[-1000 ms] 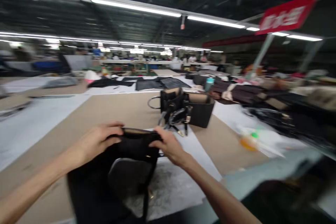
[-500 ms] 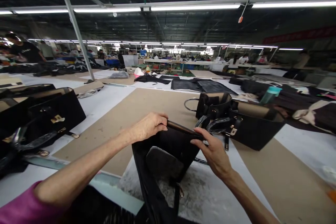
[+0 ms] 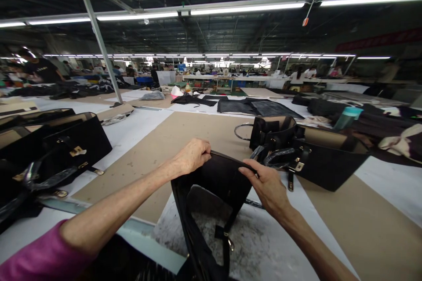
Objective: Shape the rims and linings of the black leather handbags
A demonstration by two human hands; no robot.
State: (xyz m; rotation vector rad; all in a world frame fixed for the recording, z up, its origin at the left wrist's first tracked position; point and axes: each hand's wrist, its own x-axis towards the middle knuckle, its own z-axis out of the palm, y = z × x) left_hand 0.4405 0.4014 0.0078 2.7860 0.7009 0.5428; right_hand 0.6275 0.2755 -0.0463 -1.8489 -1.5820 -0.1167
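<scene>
A black handbag (image 3: 217,180) stands in front of me on the smudged white table sheet. My left hand (image 3: 195,156) pinches its far top edge at the left. At the right end of that same edge, my right hand (image 3: 263,180) grips between thumb and fingers. The edge runs taut between both hands. Lower down, a strap with a metal clasp (image 3: 231,244) hangs at the bag's right side. My fingers hide both upper corners, and the near part of the bag drops out of the frame.
Finished-looking black handbags with gold locks (image 3: 79,145) stand at the left. More black handbags (image 3: 329,158) are at the right, beside a teal-lidded bottle (image 3: 347,117). Flat black pieces (image 3: 253,107) lie farther back. A metal post (image 3: 100,41) rises at the left; people work beyond.
The top edge has turned so its brown inner side scarcely shows now. Both hands stay on it, with my right fingers slightly shifted. The view has moved a little.
</scene>
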